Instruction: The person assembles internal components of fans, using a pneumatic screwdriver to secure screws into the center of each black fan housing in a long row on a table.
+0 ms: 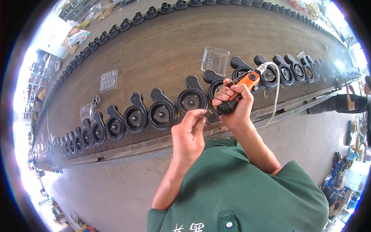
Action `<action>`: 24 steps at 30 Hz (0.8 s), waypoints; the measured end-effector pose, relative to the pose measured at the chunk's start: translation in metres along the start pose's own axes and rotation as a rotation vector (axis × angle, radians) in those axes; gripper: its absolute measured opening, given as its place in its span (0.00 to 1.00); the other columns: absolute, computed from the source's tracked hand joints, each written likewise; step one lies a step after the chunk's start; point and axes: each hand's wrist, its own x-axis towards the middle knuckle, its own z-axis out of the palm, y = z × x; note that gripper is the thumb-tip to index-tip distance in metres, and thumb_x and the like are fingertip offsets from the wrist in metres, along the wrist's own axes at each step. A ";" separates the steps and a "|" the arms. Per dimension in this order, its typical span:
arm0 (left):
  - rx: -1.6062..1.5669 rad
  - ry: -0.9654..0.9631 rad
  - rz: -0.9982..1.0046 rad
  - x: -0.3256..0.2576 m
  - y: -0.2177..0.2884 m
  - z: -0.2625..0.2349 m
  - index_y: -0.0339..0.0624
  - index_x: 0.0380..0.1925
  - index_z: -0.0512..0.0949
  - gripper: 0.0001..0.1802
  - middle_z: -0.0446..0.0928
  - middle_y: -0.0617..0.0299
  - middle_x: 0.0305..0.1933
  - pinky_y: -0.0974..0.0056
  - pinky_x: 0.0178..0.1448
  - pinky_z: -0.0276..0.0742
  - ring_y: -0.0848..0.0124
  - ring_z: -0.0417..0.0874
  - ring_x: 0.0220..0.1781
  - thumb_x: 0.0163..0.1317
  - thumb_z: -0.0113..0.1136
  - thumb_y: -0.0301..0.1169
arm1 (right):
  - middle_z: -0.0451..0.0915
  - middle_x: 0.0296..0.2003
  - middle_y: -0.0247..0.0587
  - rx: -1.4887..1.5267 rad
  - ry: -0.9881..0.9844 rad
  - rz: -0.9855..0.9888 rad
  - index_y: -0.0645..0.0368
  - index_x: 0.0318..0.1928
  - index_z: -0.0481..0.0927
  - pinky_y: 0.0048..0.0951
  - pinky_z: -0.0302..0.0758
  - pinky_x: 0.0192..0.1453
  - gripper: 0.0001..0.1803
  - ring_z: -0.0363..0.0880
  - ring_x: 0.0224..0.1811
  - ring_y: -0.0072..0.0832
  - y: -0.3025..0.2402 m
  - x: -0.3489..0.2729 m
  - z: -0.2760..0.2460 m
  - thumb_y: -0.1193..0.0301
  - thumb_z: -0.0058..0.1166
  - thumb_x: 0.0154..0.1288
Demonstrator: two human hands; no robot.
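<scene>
My right hand (239, 104) is wrapped round an orange and black power screwdriver (247, 80), whose pale cable (276, 87) loops down on the right. The tool's dark nose points down and left, toward my left hand (188, 133). Thumb and forefinger of that hand are pinched together close to the nose; whatever they hold is too small to make out. Just beyond my fingers lies a round black housing (192, 87) with a raised arm and a metal shaft in its middle. Another black housing (210, 76) is partly hidden behind my right hand.
Similar black housings (157, 95) line the near edge of a long brown table (154, 54); another row (152, 12) runs along the far edge. Clear plastic trays (215, 60) and a grey metal disc (96, 101) lie on it. A person (348, 102) stands at the right.
</scene>
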 end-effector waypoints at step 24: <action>0.264 0.222 0.316 -0.010 -0.020 0.074 0.37 0.54 0.78 0.14 0.80 0.50 0.42 0.59 0.43 0.82 0.57 0.85 0.38 0.73 0.48 0.16 | 0.65 0.24 0.24 -0.039 0.026 -0.203 0.53 0.48 0.75 0.31 0.69 0.35 0.13 0.66 0.26 0.21 -0.013 -0.028 -0.034 0.66 0.54 0.63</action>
